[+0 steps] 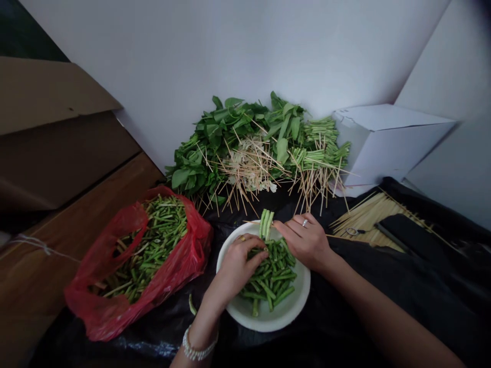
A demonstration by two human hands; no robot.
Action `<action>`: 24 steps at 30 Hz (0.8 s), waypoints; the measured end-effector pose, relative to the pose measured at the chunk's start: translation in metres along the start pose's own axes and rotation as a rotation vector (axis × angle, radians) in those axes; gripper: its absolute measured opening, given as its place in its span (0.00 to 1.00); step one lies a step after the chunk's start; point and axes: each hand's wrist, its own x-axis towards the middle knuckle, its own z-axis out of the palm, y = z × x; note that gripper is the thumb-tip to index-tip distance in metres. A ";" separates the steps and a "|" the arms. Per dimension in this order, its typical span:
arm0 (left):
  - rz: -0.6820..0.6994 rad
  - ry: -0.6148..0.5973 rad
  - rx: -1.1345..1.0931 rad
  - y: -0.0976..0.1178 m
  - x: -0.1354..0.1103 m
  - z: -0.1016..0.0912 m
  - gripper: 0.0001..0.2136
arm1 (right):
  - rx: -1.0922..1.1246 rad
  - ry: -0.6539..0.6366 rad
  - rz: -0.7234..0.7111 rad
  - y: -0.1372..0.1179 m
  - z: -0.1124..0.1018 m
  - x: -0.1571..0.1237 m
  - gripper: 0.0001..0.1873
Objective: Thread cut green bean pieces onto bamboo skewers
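A white bowl [303, 294] holds many cut green bean pieces [274, 278]. Over the bowl's far side, my right hand [305, 237] grips a thin wooden skewer [251, 222]. Several pale green bean pieces [266, 223] are threaded side by side on this skewer, just left of the right fingertips. My left hand [241, 260] reaches into the bowl with its fingers curled and thumb close to the fingertips, above the loose pieces. Whatever those fingers pinch is mostly hidden.
Left of the bowl lies a red plastic bag [192, 266] of cut stems [164, 225]. Skewered leafy greens [226, 122], pale skewered pieces [249, 158] and skewered beans [318, 153] are heaped by the wall. A white box [391, 143], bare skewers [368, 214], scissors [353, 231] and a dark phone-like object [406, 235] are right.
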 end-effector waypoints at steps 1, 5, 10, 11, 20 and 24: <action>-0.014 0.036 -0.038 -0.001 0.001 -0.001 0.05 | -0.001 0.009 0.004 0.001 0.000 0.000 0.12; -0.151 0.194 -0.310 -0.006 0.006 -0.002 0.09 | 0.016 0.044 0.029 0.002 0.000 -0.001 0.11; -0.339 0.287 -0.863 -0.012 0.009 -0.005 0.12 | 0.014 0.038 0.010 0.001 0.000 -0.001 0.11; -0.366 0.290 -0.970 -0.012 0.009 -0.006 0.14 | 0.009 0.031 0.005 0.001 0.000 -0.001 0.11; -0.454 0.309 -1.337 -0.017 0.010 -0.013 0.21 | 0.021 0.004 -0.015 -0.001 0.002 -0.001 0.10; -0.458 0.324 -1.335 -0.020 0.009 -0.012 0.20 | 0.022 -0.012 -0.023 -0.001 0.002 -0.001 0.11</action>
